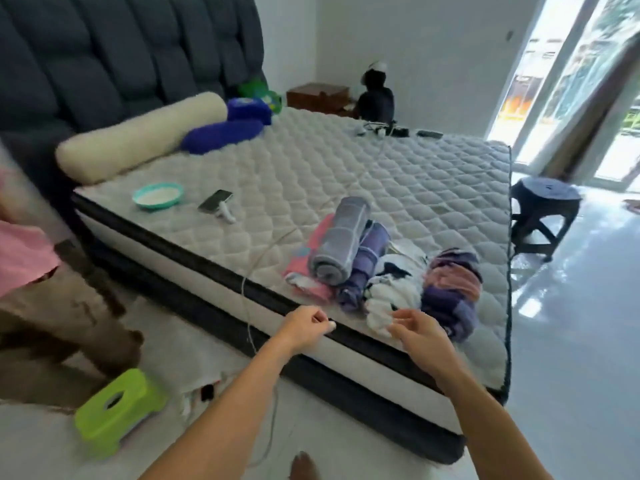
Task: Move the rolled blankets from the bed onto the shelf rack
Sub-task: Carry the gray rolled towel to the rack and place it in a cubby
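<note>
Several rolled blankets lie side by side near the bed's [346,161] front edge: a pink one [311,268], a grey one [341,240] resting on top, a purple one [363,271], a white and black one [394,285] and a purple and pink one [450,292]. My left hand [304,325] hovers at the mattress edge just in front of the pink and purple rolls, fingers loosely curled, holding nothing. My right hand [417,332] is spread beside the near end of the white and black roll, close to it or just touching. No shelf rack is in view.
On the mattress lie a cream bolster [138,136], blue pillows [225,131], a teal bowl [157,195], a phone [214,200] and a thin cable [263,251]. A green stool [117,410] sits on the floor at left beside another person's legs [69,306]. A dark stool [543,209] stands at right.
</note>
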### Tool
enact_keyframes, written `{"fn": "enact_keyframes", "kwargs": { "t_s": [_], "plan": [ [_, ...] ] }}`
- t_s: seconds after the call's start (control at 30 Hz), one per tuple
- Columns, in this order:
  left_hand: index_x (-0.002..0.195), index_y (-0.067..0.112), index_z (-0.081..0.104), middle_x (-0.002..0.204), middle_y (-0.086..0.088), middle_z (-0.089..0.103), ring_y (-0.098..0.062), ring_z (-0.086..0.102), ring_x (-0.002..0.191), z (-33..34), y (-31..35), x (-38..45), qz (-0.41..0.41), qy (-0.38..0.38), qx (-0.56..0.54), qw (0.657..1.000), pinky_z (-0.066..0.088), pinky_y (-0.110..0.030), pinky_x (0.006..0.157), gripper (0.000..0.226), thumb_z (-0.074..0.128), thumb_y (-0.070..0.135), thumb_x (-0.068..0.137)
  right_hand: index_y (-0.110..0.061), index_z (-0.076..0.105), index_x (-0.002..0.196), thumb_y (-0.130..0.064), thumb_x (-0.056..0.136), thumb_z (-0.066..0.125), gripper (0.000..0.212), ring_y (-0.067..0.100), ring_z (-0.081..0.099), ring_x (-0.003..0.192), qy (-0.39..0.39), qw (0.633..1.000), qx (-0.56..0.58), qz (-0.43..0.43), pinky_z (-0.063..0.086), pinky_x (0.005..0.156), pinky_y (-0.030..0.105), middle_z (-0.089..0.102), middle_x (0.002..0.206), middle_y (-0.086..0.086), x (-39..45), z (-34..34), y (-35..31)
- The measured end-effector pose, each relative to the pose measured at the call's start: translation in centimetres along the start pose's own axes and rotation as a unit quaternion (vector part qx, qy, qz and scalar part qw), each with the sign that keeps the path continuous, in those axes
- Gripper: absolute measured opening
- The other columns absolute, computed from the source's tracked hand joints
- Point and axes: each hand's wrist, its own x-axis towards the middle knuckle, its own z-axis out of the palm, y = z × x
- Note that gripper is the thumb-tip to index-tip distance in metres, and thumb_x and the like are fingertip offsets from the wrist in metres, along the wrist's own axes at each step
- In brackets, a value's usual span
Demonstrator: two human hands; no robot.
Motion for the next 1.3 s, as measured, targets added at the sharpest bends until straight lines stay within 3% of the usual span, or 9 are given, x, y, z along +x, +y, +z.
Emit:
{"fn": "enact_keyframes", "kwargs": {
  "t_s": [0.13, 0.3, 0.47, 0.6, 0.67, 0.77, 0.9, 1.03, 1.3],
  "plan": [
    [0.095, 0.014, 0.052, 0.089, -0.003, 0.053, -0.019, 0.055, 0.076, 1.1, 1.8, 6.8, -0.117, -0.033, -0.200, 0.972, 0.041, -0.029, 0.062, 0.018, 0.058, 0.030, 0.092, -0.015, 0.061, 0.106, -0.021, 0.084, 0.064, 0.023, 0.017, 0.062, 0.076, 0.031, 0.999, 0.023, 0.030, 0.047, 0.067, 0.028, 0.071, 0.093, 0.008, 6.0, -1.3, 0.2],
    [0.126, 0.013, 0.051, 0.118, -0.011, 0.048, -0.026, 0.052, 0.101, -0.9, 2.4, 14.0, -0.229, -0.016, -0.374, 0.898, 0.046, -0.044, 0.079, 0.038, 0.058, 0.028, 0.093, -0.016, 0.059, 0.110, -0.025, 0.081, 0.067, 0.031, 0.017, 0.061, 0.074, 0.035, 0.997, 0.029, 0.056, 0.053, 0.077, 0.038, 0.067, 0.088, 0.002, 13.6, -0.9, -1.5],
    [0.129, 0.013, 0.045, 0.129, -0.015, 0.051, -0.034, 0.046, 0.127, -2.2, 3.2, 19.0, -0.299, -0.005, -0.439, 0.847, 0.041, -0.057, 0.096, 0.043, 0.058, 0.033, 0.093, -0.017, 0.053, 0.120, -0.029, 0.083, 0.067, 0.041, 0.014, 0.060, 0.081, 0.044, 0.995, 0.035, 0.083, 0.050, 0.076, 0.034, 0.066, 0.099, 0.003, 19.6, -1.0, -2.3],
    [0.119, 0.007, 0.051, 0.098, -0.018, 0.058, -0.035, 0.057, 0.084, -2.9, 3.3, 23.3, -0.323, -0.004, -0.488, 0.811, 0.048, -0.052, 0.066, 0.042, 0.057, 0.039, 0.092, -0.014, 0.048, 0.128, -0.033, 0.084, 0.066, 0.051, 0.019, 0.058, 0.082, 0.014, 0.996, 0.026, 0.084, 0.046, 0.063, 0.027, 0.059, 0.114, 0.008, 26.3, -0.4, -4.1],
    [0.119, 0.005, 0.055, 0.099, -0.020, 0.059, -0.037, 0.059, 0.085, -3.2, 2.8, 25.5, -0.347, 0.007, -0.498, 0.795, 0.053, -0.055, 0.066, 0.048, 0.061, 0.041, 0.088, -0.009, 0.049, 0.127, -0.030, 0.084, 0.067, 0.051, 0.021, 0.056, 0.090, 0.002, 0.998, -0.006, 0.056, 0.045, 0.062, 0.024, 0.056, 0.111, 0.007, 30.3, -0.2, -5.7],
    [0.116, 0.010, 0.062, 0.110, -0.020, 0.067, -0.039, 0.064, 0.099, -3.6, 2.4, 28.1, -0.334, 0.004, -0.456, 0.825, 0.054, -0.061, 0.079, 0.051, 0.067, 0.047, 0.081, -0.009, 0.051, 0.125, -0.026, 0.085, 0.066, 0.047, 0.022, 0.053, 0.099, -0.024, 0.998, -0.056, 0.021, 0.046, 0.084, 0.032, 0.057, 0.114, 0.008, 36.4, -0.1, -8.4],
    [0.115, 0.014, 0.069, 0.105, -0.011, 0.075, -0.031, 0.068, 0.101, -3.1, -0.6, 31.5, -0.325, 0.016, -0.376, 0.868, 0.054, -0.056, 0.089, 0.058, 0.071, 0.050, 0.070, -0.007, 0.045, 0.132, -0.028, 0.084, 0.065, 0.056, 0.027, 0.059, 0.098, -0.060, 0.992, -0.114, 0.000, 0.047, 0.083, 0.034, 0.060, 0.115, 0.014, 43.3, 0.0, -10.7],
    [0.113, 0.008, 0.069, 0.107, -0.018, 0.072, -0.033, 0.068, 0.090, -4.2, 2.1, 31.0, -0.365, 0.007, -0.373, 0.853, 0.058, -0.044, 0.060, 0.046, 0.063, 0.045, 0.085, -0.003, 0.035, 0.138, -0.028, 0.084, 0.064, 0.066, 0.032, 0.052, 0.117, -0.110, 0.978, -0.174, -0.009, 0.044, 0.093, 0.036, 0.050, 0.135, 0.019, 48.1, 0.8, -11.4],
    [0.086, 0.009, 0.065, 0.078, -0.013, 0.069, -0.029, 0.065, 0.070, -3.7, 3.0, 31.1, -0.400, 0.052, -0.364, 0.840, 0.056, -0.044, 0.059, 0.028, 0.065, 0.036, 0.086, -0.009, 0.052, 0.113, -0.053, 0.080, 0.062, 0.056, 0.031, 0.058, 0.104, -0.140, 0.980, -0.140, -0.002, 0.049, 0.092, 0.044, 0.059, 0.118, 0.014, 50.7, 1.8, -9.7]
  ]
}}
